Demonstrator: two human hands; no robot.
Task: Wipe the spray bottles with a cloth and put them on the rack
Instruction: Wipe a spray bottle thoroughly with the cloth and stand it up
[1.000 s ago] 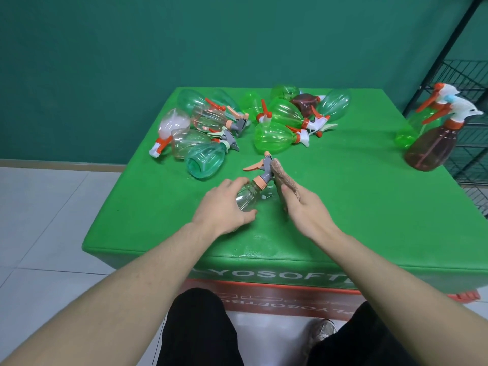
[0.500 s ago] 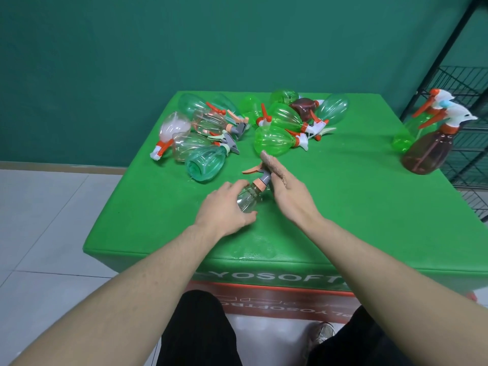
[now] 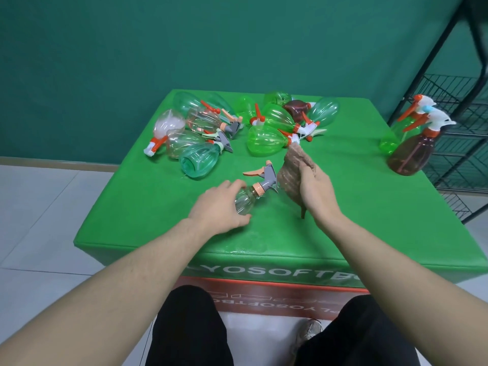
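A clear spray bottle [image 3: 247, 199] with a grey head and orange trigger lies on the green table [image 3: 356, 220]. My left hand [image 3: 219, 207] grips its body from the left. My right hand [image 3: 318, 191] holds a brown cloth [image 3: 290, 175] just right of the bottle's head, the cloth hanging with one corner down on the table. Several green, clear and pinkish spray bottles [image 3: 266, 140] lie in a heap at the back of the table. A black wire rack [image 3: 464, 143] stands at the right.
A brown spray bottle [image 3: 412, 151] and a green one [image 3: 393, 136] stand tilted at the table's right edge, by the rack. A teal bottle [image 3: 198, 159] lies nearest on the left. White floor tiles surround the table; my knees are below the front edge.
My right hand has lifted the cloth off the bottle's head and drawn it to the right, so the cloth hangs open. The left hand keeps its hold on the bottle.
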